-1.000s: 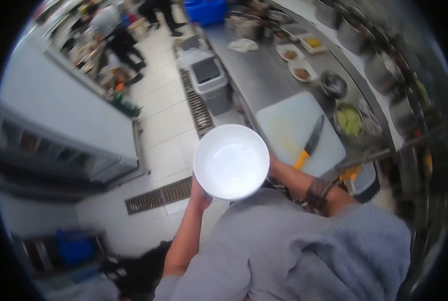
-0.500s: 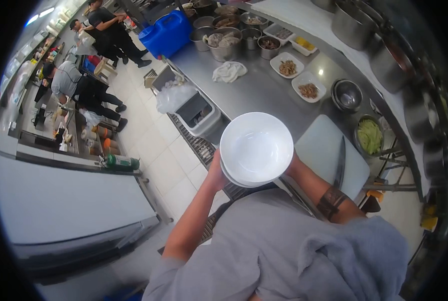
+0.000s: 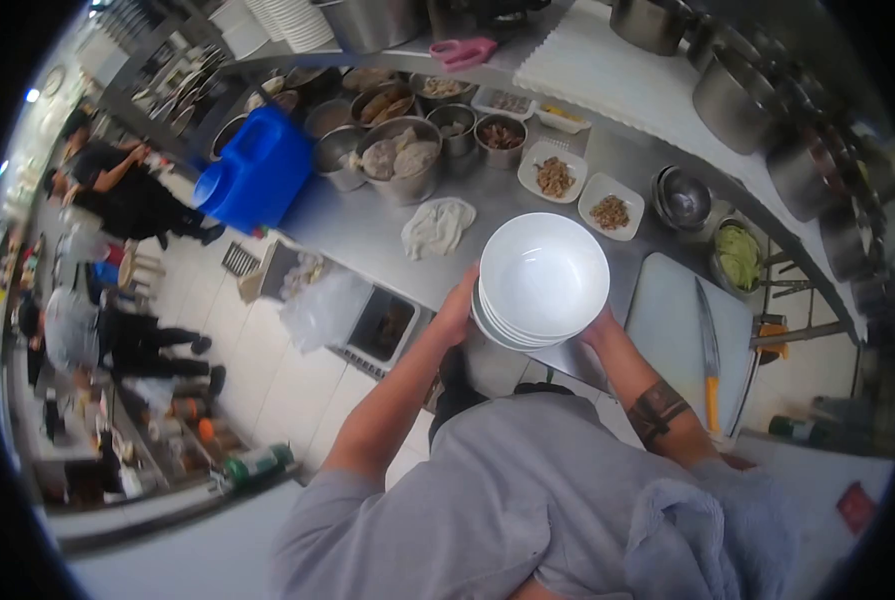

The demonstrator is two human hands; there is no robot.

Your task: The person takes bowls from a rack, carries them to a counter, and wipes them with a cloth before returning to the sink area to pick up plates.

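Observation:
A stack of white bowls [image 3: 545,275] is held in front of my body, at the near edge of the steel counter [image 3: 512,190]. My left hand [image 3: 456,306] grips the stack on its left side. On the opposite side my right hand [image 3: 597,328] holds it, its fingers partly hidden by the bowls. The top bowl has nothing in it. Just beyond the stack lies a crumpled white cloth [image 3: 437,227]. To the right, a knife [image 3: 708,340] with a yellow handle rests on a white cutting board [image 3: 667,330].
Metal pots of food [image 3: 402,165], a blue jerrycan [image 3: 257,170] and two white dishes of chopped food [image 3: 553,172] stand on the counter. A bin [image 3: 385,325] is below its left edge. Several people [image 3: 117,180] are in the aisle at left.
My view has turned toward the counter, and the bowls are now over its edge, slightly farther right. More of the stacked rims and the knife's yellow handle show. Both hands keep their hold.

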